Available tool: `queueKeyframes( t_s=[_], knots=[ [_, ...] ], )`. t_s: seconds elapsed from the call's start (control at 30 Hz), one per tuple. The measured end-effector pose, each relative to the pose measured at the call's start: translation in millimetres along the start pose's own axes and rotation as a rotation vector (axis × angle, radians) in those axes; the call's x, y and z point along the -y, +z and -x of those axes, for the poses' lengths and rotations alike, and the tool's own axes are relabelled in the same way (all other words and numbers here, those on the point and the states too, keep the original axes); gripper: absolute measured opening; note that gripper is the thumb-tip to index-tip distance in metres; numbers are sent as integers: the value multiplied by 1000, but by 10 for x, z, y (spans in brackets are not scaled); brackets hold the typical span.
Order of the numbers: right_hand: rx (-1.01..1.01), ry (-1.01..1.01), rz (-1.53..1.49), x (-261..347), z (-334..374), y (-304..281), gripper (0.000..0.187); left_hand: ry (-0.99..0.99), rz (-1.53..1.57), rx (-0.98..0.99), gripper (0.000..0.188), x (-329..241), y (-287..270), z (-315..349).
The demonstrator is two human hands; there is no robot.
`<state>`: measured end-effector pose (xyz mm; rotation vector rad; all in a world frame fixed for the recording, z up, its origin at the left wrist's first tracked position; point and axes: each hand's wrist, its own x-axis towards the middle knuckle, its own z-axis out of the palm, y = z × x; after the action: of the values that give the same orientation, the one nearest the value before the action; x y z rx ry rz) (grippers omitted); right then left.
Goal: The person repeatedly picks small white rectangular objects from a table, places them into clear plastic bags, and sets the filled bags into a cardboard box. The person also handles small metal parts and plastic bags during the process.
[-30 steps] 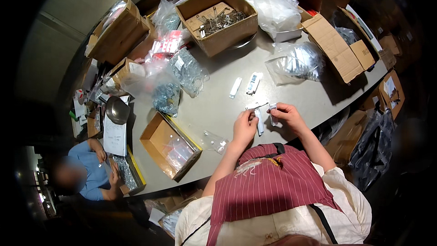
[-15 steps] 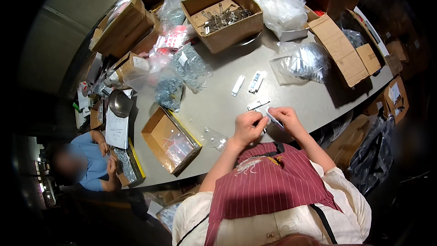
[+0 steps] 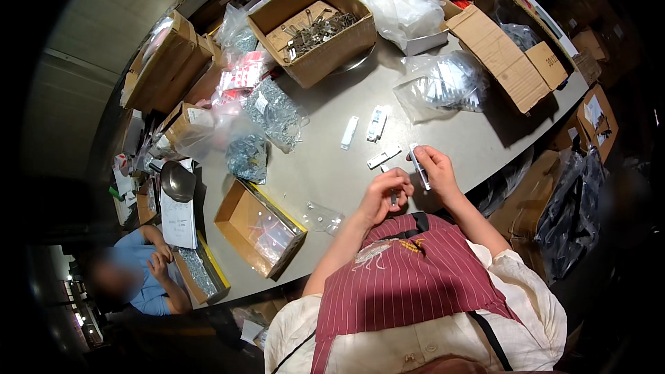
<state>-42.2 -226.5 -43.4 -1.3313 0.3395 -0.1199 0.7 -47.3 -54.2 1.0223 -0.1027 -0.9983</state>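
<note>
My right hand (image 3: 440, 172) grips a slim white strip-like part (image 3: 418, 166) upright between thumb and fingers. Close beside it on the left, my left hand (image 3: 385, 195) is curled, and a small grey metal piece (image 3: 393, 198) shows under its fingers. The two hands are slightly apart above the near edge of the table. Just beyond my left hand lies a white part with dark spots (image 3: 384, 157). Farther off rest a plain white strip (image 3: 350, 133) and a wider white part (image 3: 376, 124).
A cardboard box of metal pieces (image 3: 312, 66) stands at the back. Bags of small parts (image 3: 276, 112) lie left, another bag (image 3: 443, 83) right. A shallow open carton (image 3: 234, 218) sits front left. A co-worker in blue (image 3: 149, 270) works at the table's left end.
My hands have drawn apart; the white part in my right hand now stands more upright. The view has shifted a little. At left, the co-worker's hands have come together.
</note>
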Motion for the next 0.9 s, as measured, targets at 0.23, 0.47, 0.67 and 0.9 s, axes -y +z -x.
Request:
queueKeyframes(
  t_s=[0.23, 0.47, 0.67, 0.9],
  knots=[
    [60, -25, 160, -107, -12, -10, 29, -112, -69, 20, 33, -73, 267, 44],
    [-64, -342, 529, -126, -76, -80, 27, -123, 29, -107, 30, -1, 197, 101],
    [-73, -412, 1099, -1, -256, -212, 22, 192, 418, 151, 25, 91, -236, 202],
    [307, -201, 1272, -89, -144, 300, 44, 191, 201, -88, 24, -91, -383, 308]
  ],
)
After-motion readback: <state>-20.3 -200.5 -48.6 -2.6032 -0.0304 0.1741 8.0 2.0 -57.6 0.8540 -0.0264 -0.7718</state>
